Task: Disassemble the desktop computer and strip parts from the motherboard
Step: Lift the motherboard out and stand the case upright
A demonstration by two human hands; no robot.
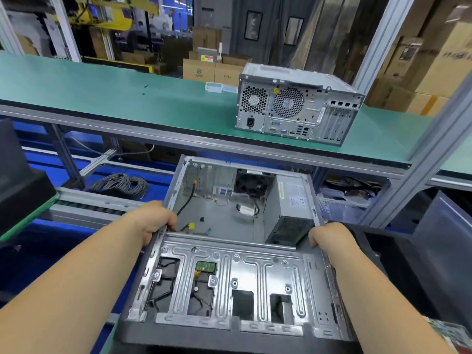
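Green-topped bench shelf (127,98) running across the scene above and beyond the open computer case (229,277) — largest thing in sight. Grey second computer (293,108) standing on that shelf, up and to the right of the open case, rear panel with two fan grilles and ports turned this way. Open case itself low in the middle, side panel off, tilted, bare metal floor showing where a board would sit. Silver drive cage (229,284) filling its near half, a small green circuit board (206,266) visible through one cut-out. Power supply (291,208) boxed into the far right corner of the case, black fan (251,185) against the back wall beside it. Coil of grey cable (120,185) lying left of the case, lower down. Left hand (155,223) curled over the case's left edge, fingers hooked inside — right hand (329,236) gripping the right edge likewise.
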